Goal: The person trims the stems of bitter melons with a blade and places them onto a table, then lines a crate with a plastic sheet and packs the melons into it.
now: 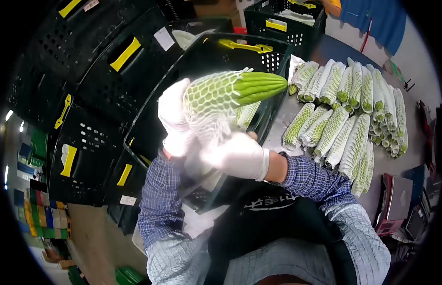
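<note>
A pale green, ridged bitter melon (261, 87) is held up over a dark crate, its bare tip pointing right. White foam net (209, 95) covers the rest of it and bunches below. My left hand (174, 114), in a white glove, is wrapped round the covered end at the left. Just beneath, my right hand (242, 156), gloved too, is closed on the bunched net; its fingertips are partly lost in glare. Behind the held melon, another netted melon (247, 114) shows in part inside the crate.
The dark green crate (202, 52) with a yellow handle stands before me. More crates (97, 61) are stacked at left. Netted melons (335, 128) lie in rows on the table (290, 154) at right. At the back, a person's hand (332, 7) is beside another crate (285, 28).
</note>
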Demonstrator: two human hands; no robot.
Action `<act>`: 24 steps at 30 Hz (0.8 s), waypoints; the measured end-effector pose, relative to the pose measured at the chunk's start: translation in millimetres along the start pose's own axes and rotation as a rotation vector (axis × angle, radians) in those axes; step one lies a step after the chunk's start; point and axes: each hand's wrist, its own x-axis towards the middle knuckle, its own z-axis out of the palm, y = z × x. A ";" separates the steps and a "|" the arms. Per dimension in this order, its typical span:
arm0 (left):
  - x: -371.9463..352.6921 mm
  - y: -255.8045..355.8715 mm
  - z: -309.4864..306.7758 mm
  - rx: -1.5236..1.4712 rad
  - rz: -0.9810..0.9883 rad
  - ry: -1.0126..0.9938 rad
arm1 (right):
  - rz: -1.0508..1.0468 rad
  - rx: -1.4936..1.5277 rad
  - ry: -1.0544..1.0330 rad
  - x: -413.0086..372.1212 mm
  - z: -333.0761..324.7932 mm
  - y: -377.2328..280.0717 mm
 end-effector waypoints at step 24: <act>21.9 30.9 -9.2 -1.382 -0.948 -0.702 | -0.070 -0.109 0.391 6.1 -46.6 -17.8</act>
